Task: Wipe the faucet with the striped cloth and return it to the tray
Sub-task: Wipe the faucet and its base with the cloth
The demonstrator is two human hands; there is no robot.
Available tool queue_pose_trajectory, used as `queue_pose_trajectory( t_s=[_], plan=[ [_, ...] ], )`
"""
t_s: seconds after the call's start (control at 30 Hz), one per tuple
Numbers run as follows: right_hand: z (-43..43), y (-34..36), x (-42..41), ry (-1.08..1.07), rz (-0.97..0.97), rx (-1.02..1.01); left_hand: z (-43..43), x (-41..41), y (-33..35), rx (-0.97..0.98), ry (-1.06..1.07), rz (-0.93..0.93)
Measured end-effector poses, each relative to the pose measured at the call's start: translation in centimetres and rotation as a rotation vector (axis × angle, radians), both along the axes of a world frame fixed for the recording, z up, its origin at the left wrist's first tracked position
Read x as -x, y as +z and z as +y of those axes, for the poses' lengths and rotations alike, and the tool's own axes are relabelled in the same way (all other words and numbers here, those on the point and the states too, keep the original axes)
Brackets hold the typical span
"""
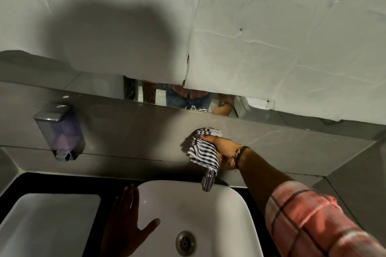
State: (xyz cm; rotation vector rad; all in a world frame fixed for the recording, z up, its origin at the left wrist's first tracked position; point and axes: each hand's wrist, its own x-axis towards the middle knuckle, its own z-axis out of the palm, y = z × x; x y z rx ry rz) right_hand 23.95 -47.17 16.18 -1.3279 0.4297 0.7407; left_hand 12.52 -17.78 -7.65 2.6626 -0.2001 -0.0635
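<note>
A: Item one, cloth (201,149)?
B: Striped, bunched round the upper faucet (207,181), covering its body; only the chrome spout shows below, over the basin (236,210). Wrapped so, probably to rub all sides at once.
A: Right hand (223,153)?
B: Clenched on the cloth, pressing it to the faucet.
A: Left hand (127,221)?
B: Flat, fingers spread, holding nothing, on the basin's left rim; likely bracing the reach.
A: Tray (50,225)?
B: White, left of the basin; the cloth is not yet returned.
A: Other?
B: Soap dispenser (60,131), on the wall, well left.
</note>
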Motion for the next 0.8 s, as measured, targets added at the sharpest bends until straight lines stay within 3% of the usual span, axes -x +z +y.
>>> queue_pose_trajectory(
  t_s=[0.07,0.1,0.17,0.27,0.33,0.4,0.47,0.53,0.6,0.67,0.7,0.8],
  plan=[
    [0.2,0.6,-0.6,0.048,0.067,0.112,0.1,-0.1,0.0,-0.005,-0.01,-0.008],
    [0.8,1.0,-1.1,0.098,0.045,0.325,0.1,0.1,-0.1,-0.02,-0.017,0.009],
    [1.9,1.9,-1.5,0.326,-0.144,0.76,0.0,0.2,-0.1,-0.025,-0.001,-0.003],
    [2.0,1.8,-1.7,0.393,-0.363,0.968,-0.1,0.2,-0.1,-0.041,-0.007,-0.01],
    [1.8,1.9,-1.4,0.348,-0.223,0.875,0.0,0.1,-0.2,-0.045,-0.01,-0.015],
    [1.2,1.7,-0.6,0.107,-0.012,0.384,0.1,0.1,-0.4,-0.048,-0.017,-0.014],
    [0.1,1.0,0.3,-0.018,0.047,0.057,0.1,0.0,-0.4,-0.048,-0.014,0.009],
    [0.0,1.7,0.0,0.067,0.088,0.048,0.0,-0.2,-0.4,-0.037,-0.003,-0.021],
    [1.7,3.2,-1.3,0.24,0.074,0.468,0.0,-0.1,-0.3,-0.046,-0.016,0.002],
    [4.1,4.6,-2.3,0.452,-0.109,1.055,0.0,0.1,-0.2,-0.053,-0.014,-0.012],
    [5.2,4.8,-2.3,0.519,-0.232,1.241,0.1,0.2,-0.2,-0.058,-0.012,-0.025],
    [6.1,3.4,-1.4,0.513,-0.415,1.435,0.0,0.0,0.0,-0.055,-0.014,-0.017]
  ],
)
